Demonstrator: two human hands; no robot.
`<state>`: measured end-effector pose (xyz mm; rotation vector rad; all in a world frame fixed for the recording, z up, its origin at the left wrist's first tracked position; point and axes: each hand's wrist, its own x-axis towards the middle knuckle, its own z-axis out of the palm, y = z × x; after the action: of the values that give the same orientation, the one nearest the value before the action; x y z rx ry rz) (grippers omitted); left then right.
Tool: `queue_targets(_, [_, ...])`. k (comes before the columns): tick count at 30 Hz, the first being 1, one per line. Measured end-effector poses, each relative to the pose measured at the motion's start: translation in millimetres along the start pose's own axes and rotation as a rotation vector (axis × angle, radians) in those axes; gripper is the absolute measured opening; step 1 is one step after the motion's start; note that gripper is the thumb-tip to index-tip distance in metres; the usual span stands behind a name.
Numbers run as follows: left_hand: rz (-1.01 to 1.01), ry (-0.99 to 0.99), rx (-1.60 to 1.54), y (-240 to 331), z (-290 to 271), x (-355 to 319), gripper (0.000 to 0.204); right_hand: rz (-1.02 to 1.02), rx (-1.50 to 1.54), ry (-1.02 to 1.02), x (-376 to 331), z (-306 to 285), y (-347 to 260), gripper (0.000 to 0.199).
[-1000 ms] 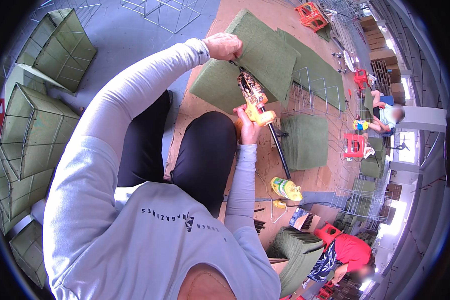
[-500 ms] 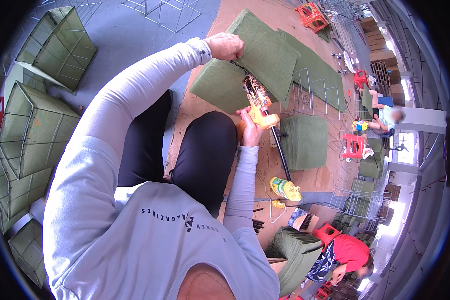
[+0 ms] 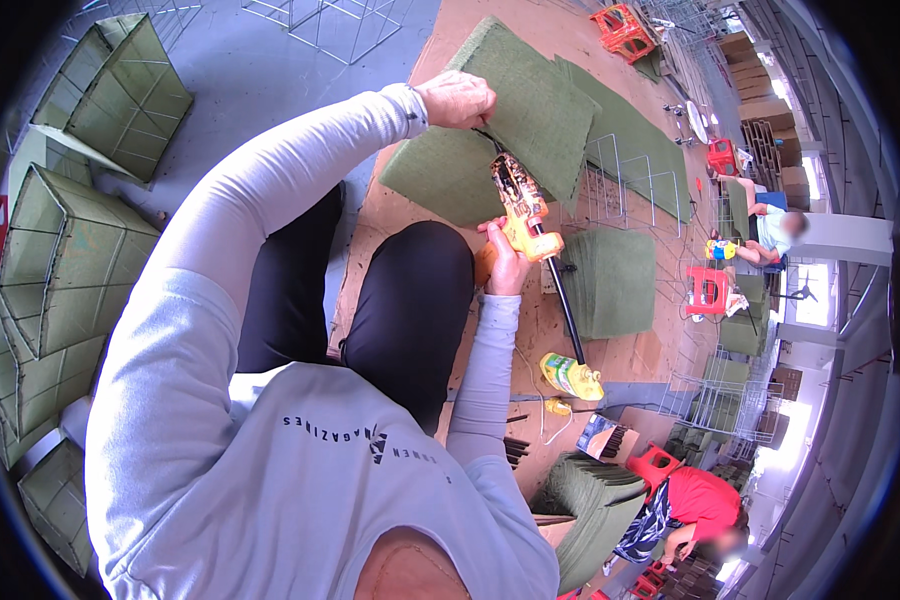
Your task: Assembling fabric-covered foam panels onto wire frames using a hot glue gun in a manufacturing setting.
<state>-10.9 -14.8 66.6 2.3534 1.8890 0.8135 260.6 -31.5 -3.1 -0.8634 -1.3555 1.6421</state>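
Note:
My right hand [image 3: 507, 262] is wrapped round the orange handle of a hot glue gun [image 3: 518, 200]. Brown-black grime coats the gun's front. Out of its rear runs a long black glue stick [image 3: 564, 310]. My left hand [image 3: 457, 100] is closed in a pinch just beyond the nozzle, over a green felt-like sheet [image 3: 535, 105]. A short dark strand shows between those fingers and the nozzle tip. What the fingers hold is hidden. More green sheets [image 3: 435, 175] lie partly under the top one.
To the right are a stack of green sheets [image 3: 610, 285], a wire frame [image 3: 610, 185] and a yellow bottle [image 3: 570, 377]. Green-covered wire boxes [image 3: 70, 250] stand at the left. A person in red [image 3: 705, 505] bends at lower right; another person [image 3: 770, 232] sits farther off.
The glue gun and my right hand have shifted slightly right and down. My left hand has moved a little to the right along with the nozzle.

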Motion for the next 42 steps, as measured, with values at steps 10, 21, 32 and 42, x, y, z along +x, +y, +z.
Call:
queue_targets(10, [0.002,0.047,0.016,4,9,6,0.013,-0.015,0.007,0.019,-2,-2,-1,0.017])
queue_targets(21, [0.008,0.036,0.008,9,16,12,0.013,-0.076,-0.002,0.031,-3,-11,6,0.015])
queue_targets(32, [0.004,0.033,-0.014,11,12,13,0.011,-0.059,0.01,0.101,-7,-11,-2,0.013])
queue_targets(42, [0.013,0.042,-0.001,16,16,18,0.012,-0.043,0.029,0.07,-6,-17,-3,0.019])
